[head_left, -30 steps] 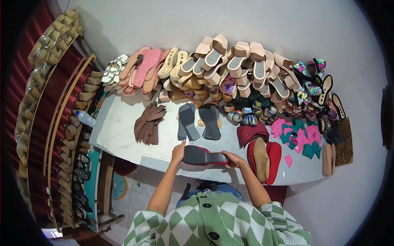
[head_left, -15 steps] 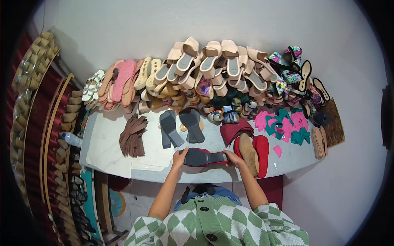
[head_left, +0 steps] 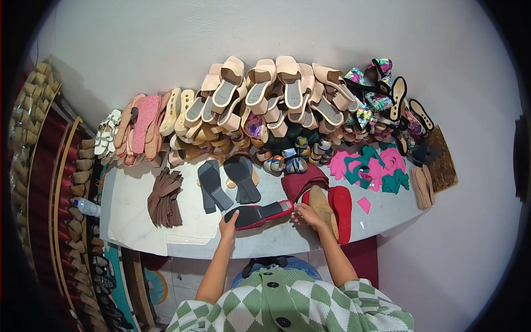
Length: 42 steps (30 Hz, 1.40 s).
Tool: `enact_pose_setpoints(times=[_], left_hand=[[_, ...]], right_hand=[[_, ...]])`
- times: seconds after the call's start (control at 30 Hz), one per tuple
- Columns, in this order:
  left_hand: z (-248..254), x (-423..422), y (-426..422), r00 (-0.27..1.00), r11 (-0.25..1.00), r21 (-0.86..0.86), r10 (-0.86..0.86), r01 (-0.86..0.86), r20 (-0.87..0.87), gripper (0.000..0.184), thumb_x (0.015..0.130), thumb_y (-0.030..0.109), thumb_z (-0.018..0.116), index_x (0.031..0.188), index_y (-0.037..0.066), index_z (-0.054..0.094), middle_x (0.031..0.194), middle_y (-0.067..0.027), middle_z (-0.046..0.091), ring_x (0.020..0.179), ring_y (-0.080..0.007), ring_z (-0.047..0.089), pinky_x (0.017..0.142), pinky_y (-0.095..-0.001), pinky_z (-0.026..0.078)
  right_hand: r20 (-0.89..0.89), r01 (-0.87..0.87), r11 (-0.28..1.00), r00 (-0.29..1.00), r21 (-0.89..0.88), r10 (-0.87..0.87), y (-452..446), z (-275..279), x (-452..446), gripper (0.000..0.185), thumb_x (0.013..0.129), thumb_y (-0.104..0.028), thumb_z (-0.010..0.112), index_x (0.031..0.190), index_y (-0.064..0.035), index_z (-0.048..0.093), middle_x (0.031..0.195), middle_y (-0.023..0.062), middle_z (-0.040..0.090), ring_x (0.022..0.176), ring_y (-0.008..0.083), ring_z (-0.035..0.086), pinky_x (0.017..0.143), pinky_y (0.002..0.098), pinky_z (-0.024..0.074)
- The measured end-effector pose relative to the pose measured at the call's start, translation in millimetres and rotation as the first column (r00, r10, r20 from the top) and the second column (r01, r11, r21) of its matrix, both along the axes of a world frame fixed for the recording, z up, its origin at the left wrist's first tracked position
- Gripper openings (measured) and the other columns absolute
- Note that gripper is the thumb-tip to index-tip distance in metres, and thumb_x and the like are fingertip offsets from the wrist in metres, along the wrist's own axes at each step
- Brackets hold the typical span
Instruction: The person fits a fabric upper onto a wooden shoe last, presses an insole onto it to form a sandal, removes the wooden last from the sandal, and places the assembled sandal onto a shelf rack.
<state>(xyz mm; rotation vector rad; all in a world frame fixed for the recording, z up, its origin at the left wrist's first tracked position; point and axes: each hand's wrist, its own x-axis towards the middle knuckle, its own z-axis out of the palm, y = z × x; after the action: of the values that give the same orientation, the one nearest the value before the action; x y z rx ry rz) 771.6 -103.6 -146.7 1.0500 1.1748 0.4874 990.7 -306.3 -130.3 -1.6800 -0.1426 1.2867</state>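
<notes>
My left hand grips the toe end of a red sandal with a black sole, held sole up above the table's front edge. My right hand is just off the sandal's heel end, where a red strip shows beyond the black. Its fingers are bent together; anything between them is too small to make out. Right behind that hand lies a tan shoe last on a red piece, beside a red insole. Folded dark red material sits behind them.
Black soles and brown strips lie on the table. Beige heeled sandals are piled at the back. Pink and green scraps lie right, near tan insoles. Shelves of lasts stand left, by a bottle.
My right hand has let go of the sandal's heel end, uncovering the red strip there. The sandal now slants, heel end farther from me, still in my left hand. The camera view has shifted slightly.
</notes>
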Motion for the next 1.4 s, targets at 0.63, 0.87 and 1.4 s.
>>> enact_pose_setpoints(times=[0.63, 0.87, 1.4], left_hand=[[-3.3, 28.4, 28.0, 0.997, 0.961, 0.266, 0.072, -0.071, 0.004, 0.035, 0.069, 0.021, 0.076, 0.089, -0.002, 0.061, 0.082, -0.0081, 0.063, 0.073, -0.0145, 0.059, 0.069, -0.0265, 0.047], [11.9, 27.7, 20.3, 0.995, 0.954, 0.282, 0.1, -0.096, 0.002, 0.033, 0.07, 0.022, 0.075, 0.088, -0.002, 0.061, 0.081, -0.0074, 0.063, 0.074, -0.0149, 0.058, 0.07, -0.0257, 0.046], [14.1, 29.7, 26.7, 0.998, 0.948, 0.318, 0.051, -0.035, -0.043, 0.035, 0.069, 0.024, 0.076, 0.087, -0.001, 0.06, 0.08, -0.0074, 0.062, 0.073, -0.0148, 0.058, 0.068, -0.0265, 0.046]], right_hand=[[0.626, -0.474, 0.865, 0.626, -0.168, 0.465, 62.4, -26.1, 62.7, 0.046, 0.072, -0.028, 0.069, 0.106, -0.0026, 0.051, 0.082, 0.0081, 0.059, 0.065, 0.0185, 0.058, 0.058, 0.0293, 0.0483], [0.948, -0.324, 0.937, 0.238, -0.127, 0.211, 132.7, 28.9, 70.5, 0.063, 0.064, -0.014, 0.071, 0.121, -0.0118, 0.043, 0.115, 0.0174, 0.042, 0.106, 0.0346, 0.046, 0.082, 0.0395, 0.0453], [0.438, -0.305, 0.784, 0.898, 0.54, 0.047, 115.7, 31.5, 71.0, 0.058, 0.077, -0.008, 0.068, 0.127, -0.0099, 0.038, 0.107, 0.0022, 0.048, 0.094, 0.011, 0.046, 0.07, 0.024, 0.0418]])
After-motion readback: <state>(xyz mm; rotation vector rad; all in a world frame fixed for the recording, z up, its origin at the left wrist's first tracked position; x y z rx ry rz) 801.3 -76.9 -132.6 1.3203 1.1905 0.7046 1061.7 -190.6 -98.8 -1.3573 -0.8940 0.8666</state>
